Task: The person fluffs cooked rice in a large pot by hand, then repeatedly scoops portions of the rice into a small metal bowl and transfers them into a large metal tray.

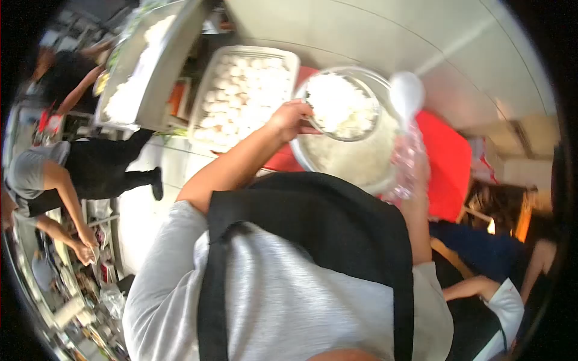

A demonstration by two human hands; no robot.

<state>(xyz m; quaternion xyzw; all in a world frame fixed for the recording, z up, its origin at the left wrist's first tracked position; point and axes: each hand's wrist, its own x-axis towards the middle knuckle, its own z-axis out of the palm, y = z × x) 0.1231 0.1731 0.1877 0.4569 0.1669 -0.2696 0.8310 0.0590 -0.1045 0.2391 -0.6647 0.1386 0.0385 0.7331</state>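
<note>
My left hand [294,122] grips the near-left rim of a round bowl [348,139] filled with white rice [340,103]. It holds the bowl above a large round metal pot [301,157], which contains more pale rice [352,161]. On the pot's right side, my right hand [411,159] wears a loose clear plastic glove. Its fingers are closed around the handle of a big white spoon [407,93], whose head points away from me. The plastic and blur partly hide those fingers.
Left of the pot sits a white tray [195,123] of small round white pieces. A red surface [444,168] lies beneath the pot, with a tiled wall [385,30] behind. Co-workers stand at left [84,171] and right [490,301]. A flame [490,227] shows at right.
</note>
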